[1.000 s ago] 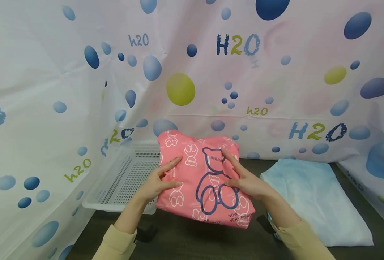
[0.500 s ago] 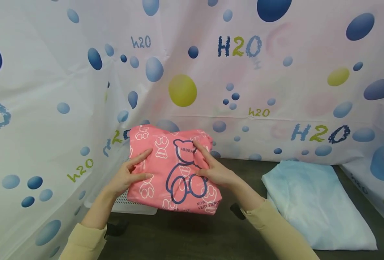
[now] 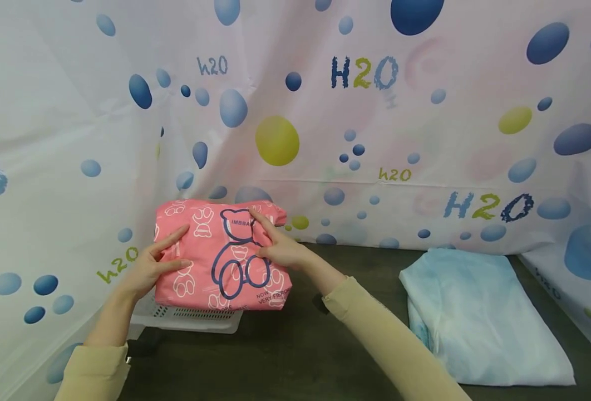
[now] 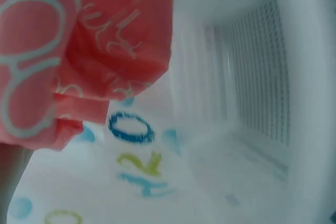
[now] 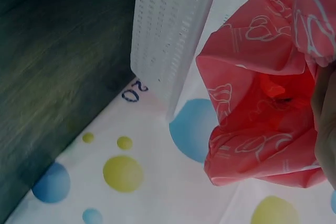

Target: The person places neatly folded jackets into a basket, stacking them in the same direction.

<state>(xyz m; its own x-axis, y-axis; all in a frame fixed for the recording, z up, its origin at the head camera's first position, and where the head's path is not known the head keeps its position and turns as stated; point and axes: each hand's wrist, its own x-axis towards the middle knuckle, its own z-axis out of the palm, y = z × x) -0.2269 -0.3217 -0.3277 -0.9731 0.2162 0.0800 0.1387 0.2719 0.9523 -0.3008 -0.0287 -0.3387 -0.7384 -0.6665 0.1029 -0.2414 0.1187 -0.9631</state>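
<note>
A folded pink bear-print cloth [image 3: 200, 256] is held up between both hands above the white plastic basket [image 3: 205, 320]. My left hand [image 3: 147, 270] grips its left side, thumb and a finger on the printed front, the other fingers hidden behind. On the right side, my right hand [image 3: 280, 248] grips it the same way, fingertips on the bear outline. The cloth covers most of the basket in the head view. Loose folds of the pink cloth [image 5: 252, 103] show in the right wrist view, and the basket's inside wall [image 4: 257, 66] appears beside the cloth in the left wrist view.
A folded light blue cloth [image 3: 486, 317] lies on the dark tabletop [image 3: 275, 356] at the right. A white curtain [image 3: 325, 111] with blue and green dots and H2O lettering hangs behind and at both sides, close to the basket.
Both hands have carried the pink cloth leftward, from the middle of the table to over the basket. The blue cloth stays where it was.
</note>
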